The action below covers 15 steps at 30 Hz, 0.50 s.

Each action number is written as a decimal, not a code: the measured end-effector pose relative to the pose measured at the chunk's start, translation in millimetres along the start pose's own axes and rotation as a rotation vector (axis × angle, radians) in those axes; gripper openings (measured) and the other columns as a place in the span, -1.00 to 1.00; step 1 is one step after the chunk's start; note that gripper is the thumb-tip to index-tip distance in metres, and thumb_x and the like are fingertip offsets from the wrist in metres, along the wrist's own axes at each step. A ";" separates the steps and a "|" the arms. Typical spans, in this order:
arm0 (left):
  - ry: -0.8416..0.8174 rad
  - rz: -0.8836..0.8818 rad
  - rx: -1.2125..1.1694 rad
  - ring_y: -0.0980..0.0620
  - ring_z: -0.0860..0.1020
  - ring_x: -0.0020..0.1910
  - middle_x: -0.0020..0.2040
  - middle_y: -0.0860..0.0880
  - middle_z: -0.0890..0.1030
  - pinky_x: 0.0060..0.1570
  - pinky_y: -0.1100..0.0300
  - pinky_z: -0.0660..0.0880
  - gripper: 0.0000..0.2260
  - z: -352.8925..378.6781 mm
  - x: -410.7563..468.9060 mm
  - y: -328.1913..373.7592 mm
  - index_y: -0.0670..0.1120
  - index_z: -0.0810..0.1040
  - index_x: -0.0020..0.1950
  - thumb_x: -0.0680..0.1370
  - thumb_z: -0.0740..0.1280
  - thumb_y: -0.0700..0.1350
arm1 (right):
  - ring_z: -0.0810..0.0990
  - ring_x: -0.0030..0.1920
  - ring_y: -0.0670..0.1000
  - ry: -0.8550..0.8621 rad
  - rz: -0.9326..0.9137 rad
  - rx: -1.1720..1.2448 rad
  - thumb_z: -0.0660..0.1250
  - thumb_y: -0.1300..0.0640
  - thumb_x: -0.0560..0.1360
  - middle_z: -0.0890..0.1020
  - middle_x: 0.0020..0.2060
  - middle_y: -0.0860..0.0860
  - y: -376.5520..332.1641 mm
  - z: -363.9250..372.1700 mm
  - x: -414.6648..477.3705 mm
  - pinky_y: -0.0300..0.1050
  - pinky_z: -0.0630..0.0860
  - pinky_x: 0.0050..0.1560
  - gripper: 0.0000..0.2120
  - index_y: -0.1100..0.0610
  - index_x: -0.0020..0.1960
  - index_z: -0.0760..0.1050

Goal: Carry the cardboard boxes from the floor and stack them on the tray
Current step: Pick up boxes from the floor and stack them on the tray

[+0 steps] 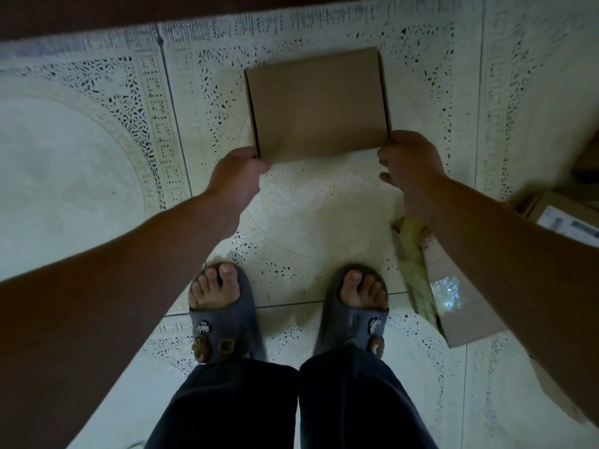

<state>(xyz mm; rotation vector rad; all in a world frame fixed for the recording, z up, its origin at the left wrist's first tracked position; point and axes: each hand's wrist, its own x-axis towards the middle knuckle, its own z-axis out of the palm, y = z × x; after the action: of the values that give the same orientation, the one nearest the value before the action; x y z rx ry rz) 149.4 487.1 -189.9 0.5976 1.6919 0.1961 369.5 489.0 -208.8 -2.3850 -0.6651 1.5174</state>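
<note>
A plain brown cardboard box (319,105) lies flat over the patterned floor tiles ahead of my feet. My left hand (238,175) grips its near left corner, fingers curled at the edge. My right hand (410,160) holds the near right corner, thumb at the box's side and fingers curled below. Whether the box rests on the floor or is lifted off it I cannot tell. No tray is in view.
More cardboard boxes lie at the right: one with a taped seam and shiny patch (453,303) beside my right foot, another with a white label (564,218) at the right edge. A dark strip (97,11) runs along the top. My feet in grey slippers (223,315) stand below.
</note>
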 end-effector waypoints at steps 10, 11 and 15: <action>0.076 -0.078 -0.083 -0.02 0.57 0.04 0.02 0.01 0.64 0.19 0.01 0.48 -0.74 -34.5 -133.8 1.0 0.10 0.63 0.04 0.55 0.26 -0.22 | 0.47 -0.21 0.09 -0.031 0.043 0.057 0.19 0.24 0.47 0.55 -0.29 0.06 -1.8 -41.3 -136.4 0.06 0.43 -0.15 -0.66 -0.15 -0.24 0.59; 0.089 -0.087 -0.086 -0.03 0.59 0.06 0.04 -0.01 0.65 0.22 -0.06 0.50 -0.75 -40.1 -149.9 5.7 0.05 0.60 0.12 0.55 0.26 -0.22 | 0.46 -0.21 0.09 -0.038 0.044 0.065 0.20 0.24 0.48 0.54 -0.28 0.09 -5.6 -47.8 -153.7 0.04 0.40 -0.15 -0.68 -0.12 -0.22 0.61; 0.071 -0.079 -0.147 0.00 0.55 -0.04 -0.07 -0.03 0.65 0.14 -0.04 0.52 -0.74 -61.4 -221.7 35.7 0.06 0.65 -0.04 0.56 0.25 -0.26 | 0.56 -0.11 0.03 -0.015 0.079 0.185 0.25 0.20 0.56 0.62 -0.13 0.05 -25.4 -82.0 -227.5 -0.04 0.48 -0.04 -0.82 0.03 0.04 0.61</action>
<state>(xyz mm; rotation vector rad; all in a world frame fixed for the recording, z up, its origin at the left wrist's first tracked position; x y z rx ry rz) 122.1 421.3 31.7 0.4184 1.7487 0.2853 355.6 402.2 17.8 -2.2876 -0.4176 1.5567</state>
